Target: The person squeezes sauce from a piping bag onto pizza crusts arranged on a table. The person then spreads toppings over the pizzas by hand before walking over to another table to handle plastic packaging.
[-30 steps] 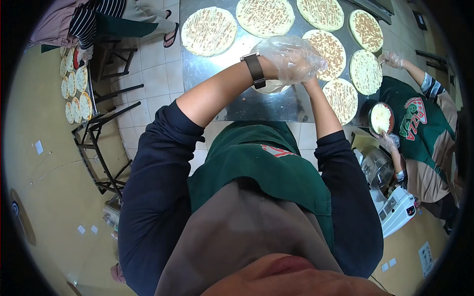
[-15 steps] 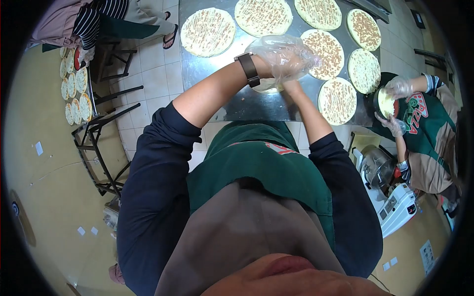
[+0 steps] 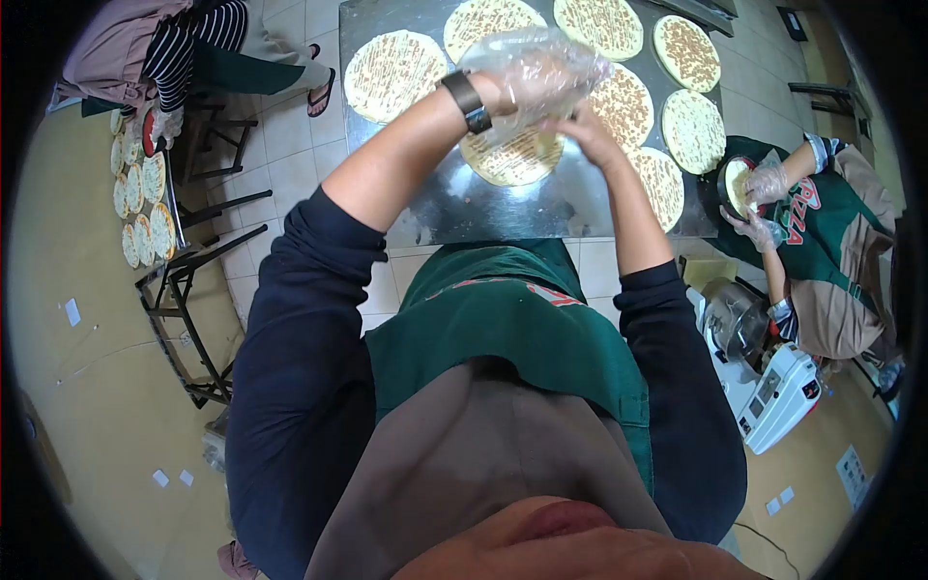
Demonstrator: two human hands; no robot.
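Observation:
Clear, loose plastic covers my left hand [image 3: 541,82], which has a dark watch [image 3: 467,101] at the wrist. It is above the pizzas, its fingers pointing right and smeared by motion and wrinkled plastic. My right hand [image 3: 592,140] looks bare and sits just below it; the thumb stands apart from the fingers, whose tips are partly hidden. Under both hands lies a round pizza [image 3: 512,164], its upper part covered from view. Close by on the right is a pizza with brown bits [image 3: 628,106], and below it one with pale drizzled lines [image 3: 662,193].
The metal table [image 3: 454,213] bears several more pizzas. At the right, a co-worker's gloved hands [image 3: 764,184] work at a round pan [image 3: 735,188] beside a mixer [image 3: 739,319]. Another person [image 3: 193,58] stands at the far left by a side table with several pizzas [image 3: 155,232].
My hands have moved slightly up and left, uncovering more of the pizza beneath them. My right hand has come out from behind the left. The whole view has shifted a little.

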